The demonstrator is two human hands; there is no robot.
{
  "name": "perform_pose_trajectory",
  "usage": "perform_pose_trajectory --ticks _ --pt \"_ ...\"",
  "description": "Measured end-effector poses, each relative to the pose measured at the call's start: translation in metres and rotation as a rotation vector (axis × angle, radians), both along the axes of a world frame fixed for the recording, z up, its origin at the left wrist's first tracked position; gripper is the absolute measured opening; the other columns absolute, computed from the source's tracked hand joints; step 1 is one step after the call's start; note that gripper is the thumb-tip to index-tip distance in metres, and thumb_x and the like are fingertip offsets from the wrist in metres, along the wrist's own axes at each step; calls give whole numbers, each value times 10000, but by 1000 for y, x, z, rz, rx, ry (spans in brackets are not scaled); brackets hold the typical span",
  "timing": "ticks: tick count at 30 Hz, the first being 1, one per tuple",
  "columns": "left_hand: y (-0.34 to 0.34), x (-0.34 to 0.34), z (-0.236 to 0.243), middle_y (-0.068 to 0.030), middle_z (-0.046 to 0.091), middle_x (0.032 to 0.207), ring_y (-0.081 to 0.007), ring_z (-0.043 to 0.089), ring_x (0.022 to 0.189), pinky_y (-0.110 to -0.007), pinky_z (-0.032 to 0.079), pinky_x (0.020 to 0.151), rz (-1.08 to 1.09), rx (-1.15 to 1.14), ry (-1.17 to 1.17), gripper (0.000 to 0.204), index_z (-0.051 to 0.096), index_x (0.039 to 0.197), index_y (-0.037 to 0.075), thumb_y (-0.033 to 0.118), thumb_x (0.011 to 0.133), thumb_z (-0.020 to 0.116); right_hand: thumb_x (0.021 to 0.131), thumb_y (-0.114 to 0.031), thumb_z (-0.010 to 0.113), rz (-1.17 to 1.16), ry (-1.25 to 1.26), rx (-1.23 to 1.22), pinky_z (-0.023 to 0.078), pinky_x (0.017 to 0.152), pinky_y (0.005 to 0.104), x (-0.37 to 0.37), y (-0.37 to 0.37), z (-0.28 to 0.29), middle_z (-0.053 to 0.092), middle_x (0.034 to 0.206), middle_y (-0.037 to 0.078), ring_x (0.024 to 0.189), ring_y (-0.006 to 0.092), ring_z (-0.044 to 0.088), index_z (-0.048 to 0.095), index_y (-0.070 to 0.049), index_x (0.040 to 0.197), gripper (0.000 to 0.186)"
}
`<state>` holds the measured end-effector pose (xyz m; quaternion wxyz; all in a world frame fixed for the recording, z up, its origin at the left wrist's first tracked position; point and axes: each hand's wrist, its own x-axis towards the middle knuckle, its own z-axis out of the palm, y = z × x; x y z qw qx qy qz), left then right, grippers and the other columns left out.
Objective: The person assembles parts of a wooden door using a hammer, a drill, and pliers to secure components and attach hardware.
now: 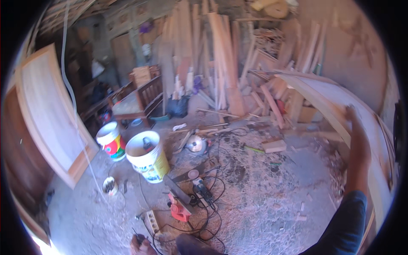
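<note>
At the right, my right arm reaches out, and my right hand (pixel 351 114) rests on the pale wooden frame of a large curved-looking door panel (pixel 316 95). Its fingers are blurred and partly lost against the wood. Low in the picture, my left hand (pixel 143 245) is curled around something small and dark that I cannot make out. Close by lie a white power strip (pixel 152 221) and a red electric planer (pixel 180 212). Beside the planer is a grey angle grinder (pixel 203 190) among tangled black cables.
Two paint buckets, a smaller one (pixel 111 142) and a larger one (pixel 148 159), stand left of centre. A circular saw (pixel 197 145) sits beyond the tools. Another framed panel (pixel 53 110) leans at the left. Planks (pixel 221 51) line the back wall; shavings cover the floor.
</note>
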<state>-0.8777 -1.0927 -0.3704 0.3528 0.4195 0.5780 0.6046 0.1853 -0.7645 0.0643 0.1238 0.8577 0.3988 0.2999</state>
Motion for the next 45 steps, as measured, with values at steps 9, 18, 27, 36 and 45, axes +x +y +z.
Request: perform_pose_trajectory --ticks 9,18,27,36,45 --pt "-18 -3 79 -158 637 734 -281 637 696 -404 492 650 131 -234 571 556 595 949 -5 526 800 676 881 -212 580 38 208 54 499 951 361 31 54 -75 614 1298 118 1168 260 606 513 -71 1393 535" --pt "-29 -21 39 -143 622 740 -225 608 696 -372 491 677 97 -231 419 567 597 1001 -7 498 773 721 972 -158 541 1000 1252 1063 542 793 287 33 60 13 674 1159 67 1048 179 652 508 18 1370 436" --pt "-28 -14 67 -122 646 789 -214 627 753 -361 498 722 41 -211 443 561 601 1022 8 507 789 704 1016 -175 555 1280 1634 1171 379 461 194 -378 -71 -87 562 855 4 551 43 424 483 -52 1416 425" --pt "-59 -9 62 -134 641 796 -267 633 737 -374 497 704 -1 -240 384 524 580 1010 -1 457 781 689 955 -47 548 932 2949 193 551 681 256 -701 -171 -320 537 1390 193 952 167 653 234 -117 1562 687" --pt "-73 -9 63 -146 637 812 -259 651 757 -359 494 685 -46 -247 430 573 528 1121 -24 426 824 721 961 -94 600 882 2732 -729 525 651 276 -860 -269 -386 593 874 59 742 140 620 433 -5 1358 439"
